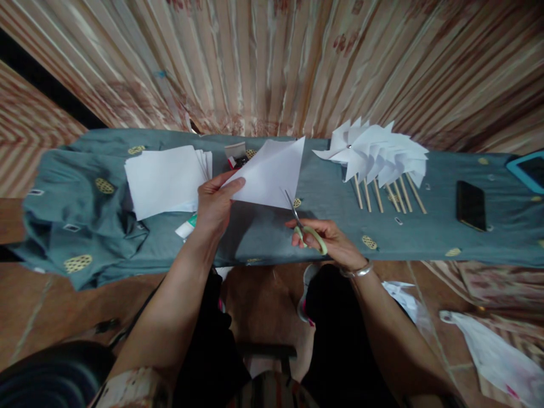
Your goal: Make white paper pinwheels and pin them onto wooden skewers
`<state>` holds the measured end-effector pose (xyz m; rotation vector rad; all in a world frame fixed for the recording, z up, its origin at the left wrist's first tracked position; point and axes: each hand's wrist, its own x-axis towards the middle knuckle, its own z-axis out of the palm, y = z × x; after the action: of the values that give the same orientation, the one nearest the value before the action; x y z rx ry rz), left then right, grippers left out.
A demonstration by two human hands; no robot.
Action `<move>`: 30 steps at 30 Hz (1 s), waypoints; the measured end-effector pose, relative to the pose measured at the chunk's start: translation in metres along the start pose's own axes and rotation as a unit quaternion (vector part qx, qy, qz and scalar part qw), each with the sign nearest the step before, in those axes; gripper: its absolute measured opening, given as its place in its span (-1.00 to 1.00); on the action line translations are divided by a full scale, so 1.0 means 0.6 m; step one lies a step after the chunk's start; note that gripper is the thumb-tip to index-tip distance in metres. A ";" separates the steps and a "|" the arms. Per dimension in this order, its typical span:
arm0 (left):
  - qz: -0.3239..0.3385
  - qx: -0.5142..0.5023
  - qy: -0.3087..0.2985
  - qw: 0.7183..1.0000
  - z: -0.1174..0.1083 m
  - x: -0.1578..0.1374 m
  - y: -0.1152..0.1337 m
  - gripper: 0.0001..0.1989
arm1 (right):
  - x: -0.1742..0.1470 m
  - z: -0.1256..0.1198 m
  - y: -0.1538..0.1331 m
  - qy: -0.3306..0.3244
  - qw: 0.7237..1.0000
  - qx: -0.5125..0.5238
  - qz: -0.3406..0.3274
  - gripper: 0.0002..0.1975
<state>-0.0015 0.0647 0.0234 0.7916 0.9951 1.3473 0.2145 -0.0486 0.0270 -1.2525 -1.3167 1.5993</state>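
Observation:
A white sheet of paper [272, 173] is pinched by its left edge in my left hand [216, 201], thumb on top, and it is held up over the cloth-covered table. My right hand [325, 238] has its fingers in the pale green handles of a pair of scissors [295, 211]. The scissor blades meet the paper near its lower right corner; whether they have cut into it I cannot tell. Behind my left hand lies a stack of white paper [164, 178]. A white and green tube [186, 228] lies partly hidden beside my left wrist.
Several white paper pinwheels [378, 147] on wooden sticks overlap at the right. Farther right are a black phone [471, 205] and a blue-edged device [529, 170]. A small open box [236, 153] sits behind the sheet. Plastic bags [497, 351] lie on the floor.

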 end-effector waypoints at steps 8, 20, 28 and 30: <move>-0.014 0.004 0.012 1.000 0.001 -0.001 0.001 -0.75 | 0.001 0.000 0.001 0.004 1.000 0.004 -0.006 -0.43; -0.002 0.006 0.000 1.000 0.000 -0.002 -0.001 -0.76 | -0.001 0.000 -0.002 0.000 1.000 -0.022 -0.011 -0.43; -0.010 -0.002 0.004 1.000 0.003 -0.002 0.001 -0.76 | 0.000 0.001 -0.001 0.004 1.000 -0.007 -0.001 -0.41; -0.014 0.001 0.006 1.000 0.003 -0.002 0.001 -0.76 | -0.001 0.000 -0.001 0.004 1.000 -0.008 -0.001 -0.42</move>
<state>0.0002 0.0636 0.0250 0.7702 1.0133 1.3289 0.2144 -0.0488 0.0278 -1.2656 -1.3291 1.5840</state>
